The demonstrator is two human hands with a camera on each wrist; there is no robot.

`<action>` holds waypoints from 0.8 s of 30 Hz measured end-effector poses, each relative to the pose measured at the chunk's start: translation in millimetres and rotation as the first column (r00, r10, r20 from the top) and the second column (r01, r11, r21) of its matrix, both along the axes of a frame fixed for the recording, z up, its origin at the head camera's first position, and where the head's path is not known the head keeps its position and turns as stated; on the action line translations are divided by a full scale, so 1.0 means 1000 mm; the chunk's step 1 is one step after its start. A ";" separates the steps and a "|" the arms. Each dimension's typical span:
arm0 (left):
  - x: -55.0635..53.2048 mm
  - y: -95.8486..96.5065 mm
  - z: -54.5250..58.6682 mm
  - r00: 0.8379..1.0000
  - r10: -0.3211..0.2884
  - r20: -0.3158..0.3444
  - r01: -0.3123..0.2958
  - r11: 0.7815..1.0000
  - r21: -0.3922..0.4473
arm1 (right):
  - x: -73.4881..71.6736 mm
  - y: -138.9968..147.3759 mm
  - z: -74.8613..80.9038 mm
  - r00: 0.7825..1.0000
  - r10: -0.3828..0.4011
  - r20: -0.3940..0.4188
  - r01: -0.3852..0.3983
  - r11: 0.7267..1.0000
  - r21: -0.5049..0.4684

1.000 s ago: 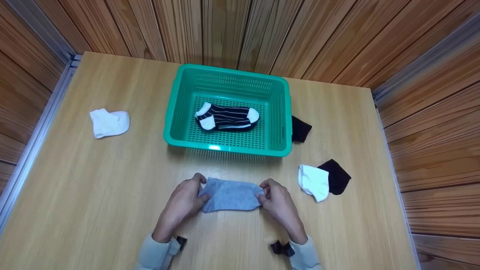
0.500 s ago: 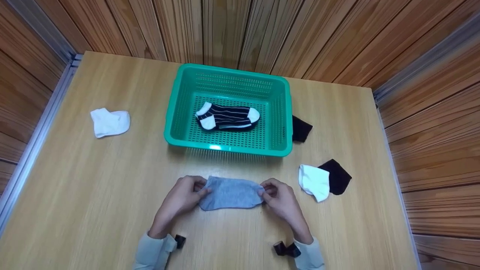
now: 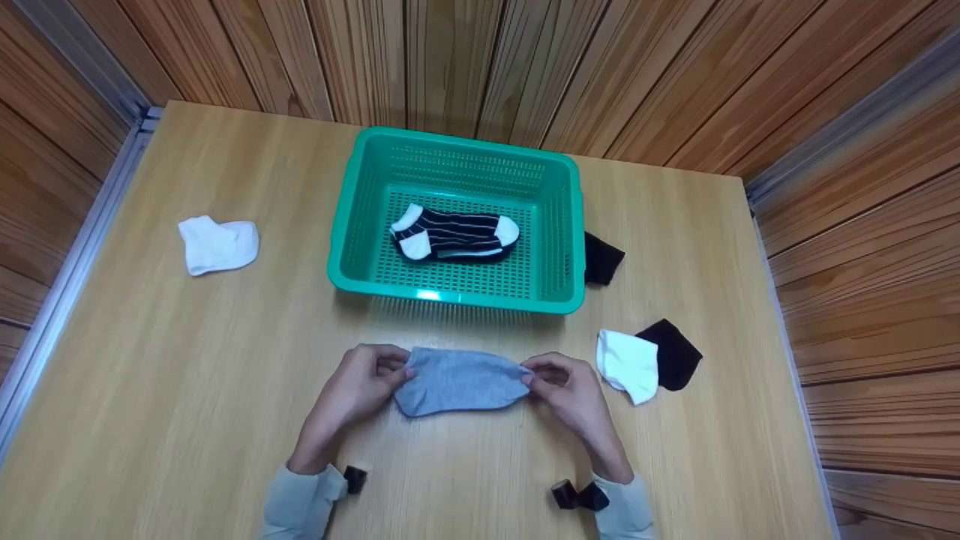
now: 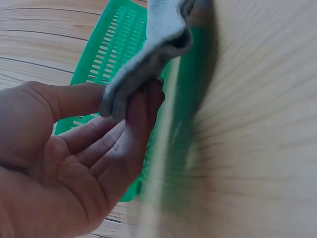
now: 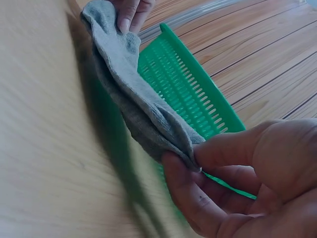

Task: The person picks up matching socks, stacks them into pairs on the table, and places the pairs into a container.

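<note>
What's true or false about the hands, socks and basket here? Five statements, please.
1. The left hand and right hand pinch the gray sock. True.
2. The green basket is upside down. False: it stands open side up.
3. A striped sock lies inside the basket. True.
4. Both white socks lie right of the basket. False: one white sock lies left of it in the head view.
5. The other white sock overlaps a black sock. True.
</note>
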State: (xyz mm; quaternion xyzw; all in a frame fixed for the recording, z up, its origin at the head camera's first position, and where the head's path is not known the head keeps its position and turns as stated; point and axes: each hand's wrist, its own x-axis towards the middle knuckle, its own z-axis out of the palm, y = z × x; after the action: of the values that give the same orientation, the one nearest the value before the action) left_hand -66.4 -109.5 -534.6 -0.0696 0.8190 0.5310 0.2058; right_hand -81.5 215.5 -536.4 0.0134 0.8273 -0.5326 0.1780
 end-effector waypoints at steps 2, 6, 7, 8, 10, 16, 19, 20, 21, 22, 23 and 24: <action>-0.003 -0.001 0.004 1.000 -0.001 0.007 0.001 1.000 0.002 | -0.002 0.001 0.005 1.000 -0.006 -0.003 0.006 1.000 -0.011; -0.009 -0.005 0.014 1.000 -0.021 0.014 0.021 1.000 0.017 | -0.007 0.003 0.016 1.000 0.002 -0.021 -0.003 1.000 -0.027; -0.010 -0.005 0.016 1.000 -0.030 0.005 0.030 0.999 0.020 | -0.008 0.003 0.018 1.000 0.002 -0.027 -0.003 1.000 -0.031; -0.011 -0.006 0.019 0.999 -0.040 -0.004 0.040 0.999 0.022 | -0.009 0.004 0.021 0.999 0.002 -0.033 -0.003 0.999 -0.033; -0.015 -0.007 0.025 0.998 -0.055 -0.015 0.055 0.998 0.023 | -0.012 0.004 0.027 0.999 0.000 -0.039 -0.002 0.999 -0.037; -0.031 -0.008 0.046 0.995 -0.097 0.004 0.097 0.995 -0.013 | -0.024 0.006 0.042 0.997 -0.008 -0.082 0.003 0.998 -0.061; -0.040 -0.008 0.056 0.993 -0.120 -0.014 0.120 0.993 -0.011 | -0.032 0.008 0.051 0.993 -0.005 -0.118 -0.004 0.997 -0.083; -0.043 -0.009 0.059 0.992 -0.126 -0.023 0.126 0.992 -0.007 | -0.034 0.008 0.054 0.992 -0.004 -0.125 -0.008 0.996 -0.094; -0.045 -0.009 0.062 0.991 -0.132 -0.033 0.132 0.991 -0.002 | -0.037 0.008 0.057 0.992 0.001 -0.129 -0.014 0.995 -0.098; -0.049 -0.010 0.066 0.989 -0.138 -0.045 0.138 0.990 -0.004 | -0.041 0.007 0.061 0.992 0.007 -0.129 -0.020 0.995 -0.097; -0.052 -0.011 0.069 0.988 -0.144 -0.055 0.144 0.990 -0.005 | -0.045 0.006 0.064 0.992 0.014 -0.128 -0.027 0.995 -0.096; -0.056 -0.013 0.072 0.986 -0.152 -0.071 0.152 0.988 -0.005 | -0.049 0.006 0.068 0.992 0.024 -0.127 -0.036 0.996 -0.087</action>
State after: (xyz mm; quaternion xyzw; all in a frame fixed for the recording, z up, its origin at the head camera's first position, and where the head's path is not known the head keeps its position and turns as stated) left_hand -122.0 -122.4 -463.0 0.0123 0.8288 0.5160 0.2163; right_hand -130.3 221.1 -468.8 -0.0405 0.8124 -0.5661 0.1340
